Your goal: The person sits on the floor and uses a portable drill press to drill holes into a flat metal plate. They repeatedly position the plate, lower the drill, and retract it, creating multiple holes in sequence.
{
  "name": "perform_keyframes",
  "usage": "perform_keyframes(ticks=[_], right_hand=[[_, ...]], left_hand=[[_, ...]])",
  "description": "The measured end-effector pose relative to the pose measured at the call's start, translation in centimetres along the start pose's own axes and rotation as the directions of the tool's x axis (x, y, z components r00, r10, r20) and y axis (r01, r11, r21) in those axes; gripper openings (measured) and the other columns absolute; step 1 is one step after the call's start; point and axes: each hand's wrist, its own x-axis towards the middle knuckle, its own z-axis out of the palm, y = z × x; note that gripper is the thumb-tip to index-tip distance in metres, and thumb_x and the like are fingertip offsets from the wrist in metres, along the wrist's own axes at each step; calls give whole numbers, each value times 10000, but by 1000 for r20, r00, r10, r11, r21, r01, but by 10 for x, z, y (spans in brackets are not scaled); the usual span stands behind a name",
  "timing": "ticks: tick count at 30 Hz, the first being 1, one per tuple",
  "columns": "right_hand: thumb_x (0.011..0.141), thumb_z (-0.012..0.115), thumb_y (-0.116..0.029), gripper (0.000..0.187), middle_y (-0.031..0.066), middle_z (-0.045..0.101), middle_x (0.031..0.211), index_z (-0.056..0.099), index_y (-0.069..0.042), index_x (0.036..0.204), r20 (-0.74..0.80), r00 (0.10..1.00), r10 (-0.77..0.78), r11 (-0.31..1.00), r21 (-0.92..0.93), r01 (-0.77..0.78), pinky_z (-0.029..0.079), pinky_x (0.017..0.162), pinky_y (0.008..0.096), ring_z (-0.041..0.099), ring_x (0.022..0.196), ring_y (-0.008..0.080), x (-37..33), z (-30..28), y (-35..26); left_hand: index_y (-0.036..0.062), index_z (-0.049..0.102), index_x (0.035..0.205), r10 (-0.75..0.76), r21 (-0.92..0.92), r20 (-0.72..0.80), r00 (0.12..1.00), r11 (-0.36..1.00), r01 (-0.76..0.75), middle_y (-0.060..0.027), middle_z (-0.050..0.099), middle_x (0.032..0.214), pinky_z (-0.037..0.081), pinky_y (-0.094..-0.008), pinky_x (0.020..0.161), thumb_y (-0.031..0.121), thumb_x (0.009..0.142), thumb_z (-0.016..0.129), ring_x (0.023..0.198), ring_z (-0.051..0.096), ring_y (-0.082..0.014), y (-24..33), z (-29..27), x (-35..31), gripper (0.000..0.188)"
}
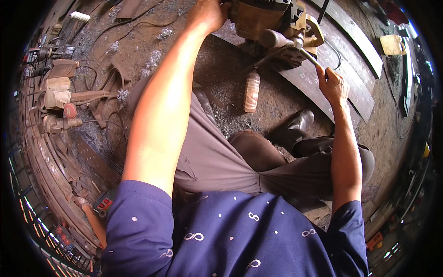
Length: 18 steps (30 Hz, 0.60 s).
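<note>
A magnetic drill (263, 21), dusty and brown, stands on a dark steel plate (307, 87) with holes in it. My right hand (334, 85) is closed around the end of a feed lever (310, 57) on the drill's right side. Another lever with a dark knob (273, 39) points back toward the left. My left hand (207, 16) is against the left side of the drill's body, at the top edge of the view; its fingers are mostly hidden. Just below the drill, a plastic bottle (251, 92) with brownish contents lies near my legs.
More steel plates (355, 34) lie at the right, beyond them a yellowish jerrycan (392, 45). Power tools (57, 92) with cables crowd the left. Metal shavings (150, 62) litter the dirty floor. My shoe (302, 121) is near the plates' edge.
</note>
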Motion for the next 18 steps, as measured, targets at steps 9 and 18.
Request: perform_keyframes(ticks=[9, 18], right_hand=[[1006, 577, -573, 532, 187, 694, 730, 672, -89, 806, 7, 1000, 3, 1000, 10, -3, 544, 679, 513, 707, 730, 411, 0, -6, -4], [1006, 576, -576, 542, 182, 696, 741, 673, -86, 795, -6, 1000, -5, 1000, 10, 5, 546, 678, 512, 707, 743, 408, -1, -6, 0]], left_hand=[[104, 645, 1163, 7, 24, 13, 1000, 1000, -7, -208, 745, 1024, 549, -540, 858, 222, 972, 632, 1047, 698, -426, -5, 5, 4, 225], [101, 662, 1170, 23, -30, -2, 1000, 999, -24, -200, 748, 1047, 553, -531, 873, 210, 963, 638, 1054, 699, -418, -3, 7, 4, 235]])
